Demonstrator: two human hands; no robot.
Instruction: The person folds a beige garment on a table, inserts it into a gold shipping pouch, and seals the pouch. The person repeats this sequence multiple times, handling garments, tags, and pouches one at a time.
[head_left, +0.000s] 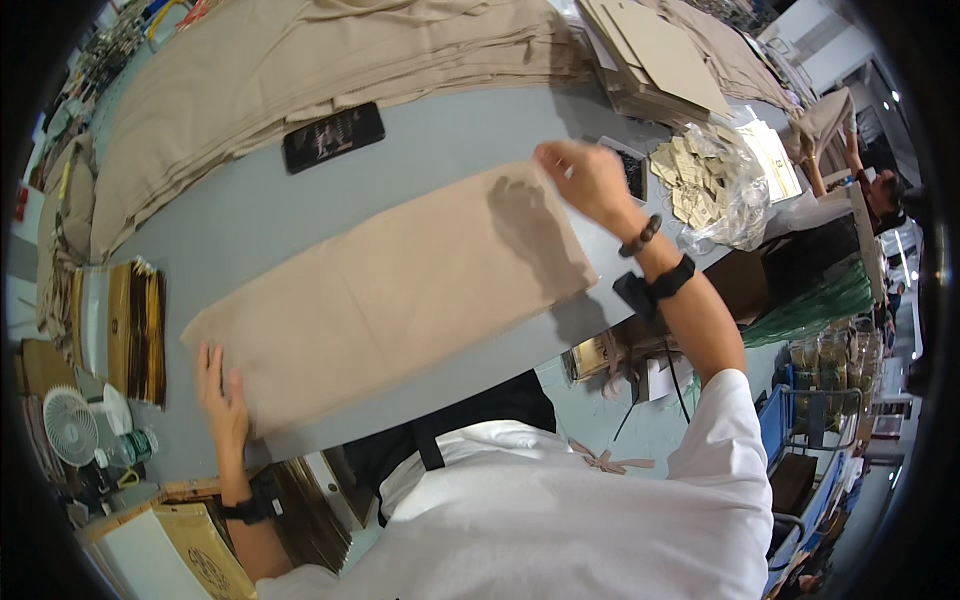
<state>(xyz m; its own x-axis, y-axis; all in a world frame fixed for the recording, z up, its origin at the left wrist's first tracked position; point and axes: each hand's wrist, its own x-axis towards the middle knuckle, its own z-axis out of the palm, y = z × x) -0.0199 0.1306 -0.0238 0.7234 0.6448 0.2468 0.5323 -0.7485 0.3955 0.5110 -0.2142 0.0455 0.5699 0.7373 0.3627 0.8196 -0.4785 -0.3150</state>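
Observation:
A folded length of beige cloth (390, 292) lies slantwise across the grey table (255, 232), its upper face nearly smooth. My left hand (221, 397) is at the cloth's left end, with its fingers apart and touching the edge. At the far right corner of the cloth is my right hand (589, 180), slightly blurred, with its fingers curled together. Whether the fingertips pinch that corner cannot be made out. A shadow of this hand falls on the cloth's right end. Beyond the cloth lies a smartphone (334, 139) with its screen lit.
Stacked beige fabric (337, 52) covers the far side. Cardboard sheets (667, 56) and a plastic bag of hang tags (697, 180) stand right. Gold-coloured packaging sleeves (120, 330), a small fan (71, 424) and a bottle (131, 448) are left. Another person (877, 195) handles cloth at far right.

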